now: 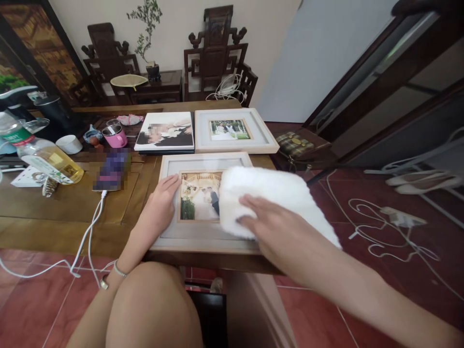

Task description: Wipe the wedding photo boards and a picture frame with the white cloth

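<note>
A pale wooden picture frame (170, 166) with a wedding photo lies flat at the near edge of the low wooden table (54, 212). My left hand (161, 205) rests flat on the frame's left side, fingers stretched out toward the photo. My right hand (270, 224) presses a white fluffy cloth (268, 191) onto the right half of the frame, fingers extended over the cloth. The cloth hides the frame's right part. My knee shows below the table edge.
Behind it lie a second framed photo (235, 130) and a frameless print (165, 131). To the left are a phone (110, 169) on a white cable, a pink cup (115, 135), a white cup (68, 143) and an oil bottle (47, 159). Cables trail over the red floor (391, 232) at right.
</note>
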`<control>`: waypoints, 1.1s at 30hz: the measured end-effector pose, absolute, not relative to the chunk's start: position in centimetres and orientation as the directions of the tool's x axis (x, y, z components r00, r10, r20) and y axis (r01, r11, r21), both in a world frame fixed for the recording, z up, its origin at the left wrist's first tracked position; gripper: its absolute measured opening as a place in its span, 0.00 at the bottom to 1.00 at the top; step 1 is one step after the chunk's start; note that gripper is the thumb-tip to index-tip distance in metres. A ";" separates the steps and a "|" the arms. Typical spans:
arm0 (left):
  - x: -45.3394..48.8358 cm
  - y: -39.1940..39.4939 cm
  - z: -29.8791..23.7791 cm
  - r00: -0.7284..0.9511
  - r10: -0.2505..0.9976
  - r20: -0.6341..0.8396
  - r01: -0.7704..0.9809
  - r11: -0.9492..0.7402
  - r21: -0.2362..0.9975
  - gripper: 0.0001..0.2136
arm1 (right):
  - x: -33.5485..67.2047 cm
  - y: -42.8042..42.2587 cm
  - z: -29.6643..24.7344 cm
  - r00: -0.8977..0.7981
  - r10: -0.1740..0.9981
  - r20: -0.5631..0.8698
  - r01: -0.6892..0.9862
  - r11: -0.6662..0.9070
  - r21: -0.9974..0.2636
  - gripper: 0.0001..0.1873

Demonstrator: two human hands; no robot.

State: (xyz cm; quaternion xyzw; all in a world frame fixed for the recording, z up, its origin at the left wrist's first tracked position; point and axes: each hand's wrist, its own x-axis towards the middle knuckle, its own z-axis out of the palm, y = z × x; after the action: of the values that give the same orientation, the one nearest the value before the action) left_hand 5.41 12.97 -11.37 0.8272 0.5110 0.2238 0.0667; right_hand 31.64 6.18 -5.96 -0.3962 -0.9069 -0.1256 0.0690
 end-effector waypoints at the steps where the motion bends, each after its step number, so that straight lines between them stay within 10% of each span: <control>1: 5.4 13.0 -11.4 0.378 0.875 0.303 0.816 -0.469 0.336 0.31 | 31.8 4.5 -5.9 -0.693 0.684 0.228 0.720 0.677 0.155 0.20; 8: 5.3 13.0 -11.5 0.409 0.864 0.293 0.818 -0.489 0.302 0.33 | 32.0 1.5 -5.7 -0.656 0.689 0.307 0.730 0.683 0.028 0.21; 22: 5.2 12.9 -11.4 0.402 0.872 0.280 0.817 -0.479 0.322 0.33 | 31.5 16.0 -8.3 -0.522 0.819 0.240 0.853 0.492 0.175 0.23; 33: 5.3 12.9 -11.3 0.406 0.868 0.284 0.804 -0.488 0.341 0.33 | 31.3 2.1 -5.8 -0.715 0.648 0.262 0.694 0.704 0.151 0.18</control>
State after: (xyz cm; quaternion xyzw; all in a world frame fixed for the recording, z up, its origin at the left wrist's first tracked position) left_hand 5.30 12.89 -11.30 0.8352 0.5005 0.2151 0.0753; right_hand 31.31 2.08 -5.75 -0.3654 -0.9182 -0.1200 0.0949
